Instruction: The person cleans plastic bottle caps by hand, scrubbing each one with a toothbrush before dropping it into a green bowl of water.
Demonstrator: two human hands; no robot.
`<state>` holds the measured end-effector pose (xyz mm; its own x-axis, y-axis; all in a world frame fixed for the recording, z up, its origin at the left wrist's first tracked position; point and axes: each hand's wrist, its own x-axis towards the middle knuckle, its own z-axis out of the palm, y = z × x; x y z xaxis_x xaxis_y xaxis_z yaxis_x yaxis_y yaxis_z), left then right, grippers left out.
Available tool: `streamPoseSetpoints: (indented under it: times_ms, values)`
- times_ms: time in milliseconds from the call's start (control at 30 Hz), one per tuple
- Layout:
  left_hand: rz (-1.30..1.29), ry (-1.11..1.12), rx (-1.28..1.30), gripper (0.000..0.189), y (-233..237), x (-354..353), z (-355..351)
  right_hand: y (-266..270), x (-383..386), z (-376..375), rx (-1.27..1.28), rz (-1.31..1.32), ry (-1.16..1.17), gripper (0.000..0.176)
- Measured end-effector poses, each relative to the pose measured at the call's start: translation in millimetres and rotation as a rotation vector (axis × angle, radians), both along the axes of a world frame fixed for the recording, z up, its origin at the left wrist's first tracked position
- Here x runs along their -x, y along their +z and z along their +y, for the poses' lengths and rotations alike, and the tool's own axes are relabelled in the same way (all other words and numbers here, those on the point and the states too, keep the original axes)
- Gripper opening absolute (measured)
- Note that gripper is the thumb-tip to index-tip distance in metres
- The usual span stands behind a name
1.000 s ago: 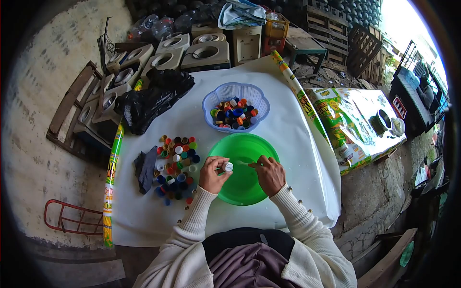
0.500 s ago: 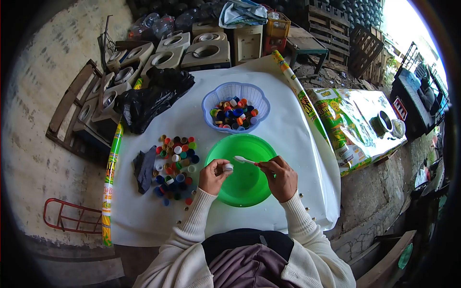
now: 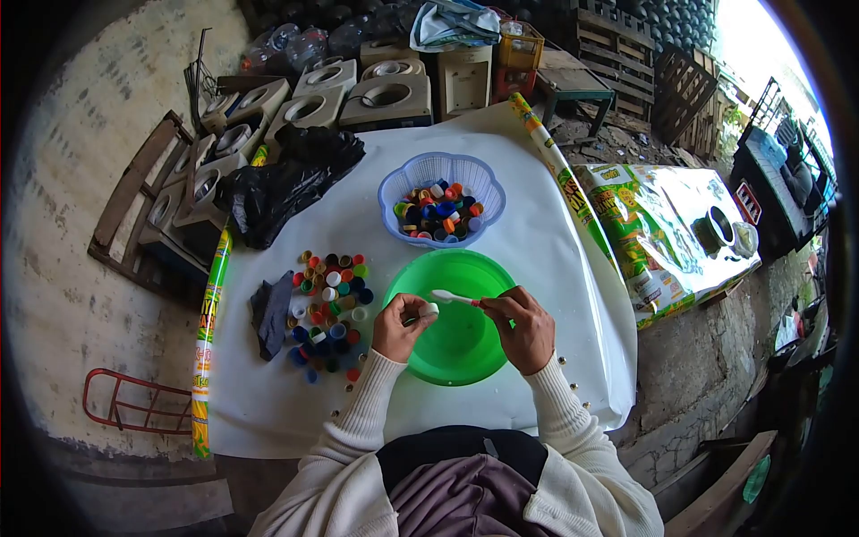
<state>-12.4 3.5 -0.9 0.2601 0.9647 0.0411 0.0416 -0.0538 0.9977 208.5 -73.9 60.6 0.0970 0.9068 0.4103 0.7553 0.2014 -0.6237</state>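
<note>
My left hand [image 3: 399, 328] pinches a white bottle cap [image 3: 429, 310] at the left side of a green basin [image 3: 447, 358]. Across from it, my right hand [image 3: 522, 329] grips a toothbrush [image 3: 456, 298] by its handle, the pale head pointing left near the cap. Both hands are over the basin. To the left of the basin lie many loose bottle caps [image 3: 337, 331] in mixed colours, with a dark grey cloth [image 3: 270, 315] beside them. Behind the basin stands a blue-violet plastic basket [image 3: 488, 176] with more coloured caps inside.
A black plastic bag [image 3: 286, 183] lies at the table's back left. The white sheet [image 3: 376, 412] covers the table, with rolled printed edges. On the right is a low surface [image 3: 658, 268] in printed sheeting. Grey housings with round openings [image 3: 386, 97] stand behind.
The toothbrush head has moved slightly left, closer above the cap. The cap has turned a little in my left fingers.
</note>
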Motion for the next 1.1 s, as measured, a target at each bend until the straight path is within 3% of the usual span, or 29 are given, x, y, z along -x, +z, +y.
streamPoseSetpoints:
  times_ms: [233,333,600,733,833,1100]
  values:
    - [0.031,-0.027,-0.054,0.022,4,3,0,-21,-1,15,0.027,-0.263,-0.114,0.012]
    - [0.064,-0.040,-0.054,0.022,12,4,-2,-45,1,25,0.049,-0.445,0.045,0.011]
    - [-0.087,-0.104,0.094,0.023,11,8,-1,9,3,-1,0.059,0.024,-0.016,0.011]
    - [-0.190,-0.128,0.152,0.026,3,2,-1,-1,-4,-1,0.031,-0.060,-0.057,0.012]
    - [-0.136,-0.111,0.074,0.027,0,0,0,8,-4,-8,0.105,0.102,-0.005,0.013]
    - [-0.093,-0.089,0.078,0.026,8,1,0,-32,-3,17,-0.019,-0.350,-0.039,0.013]
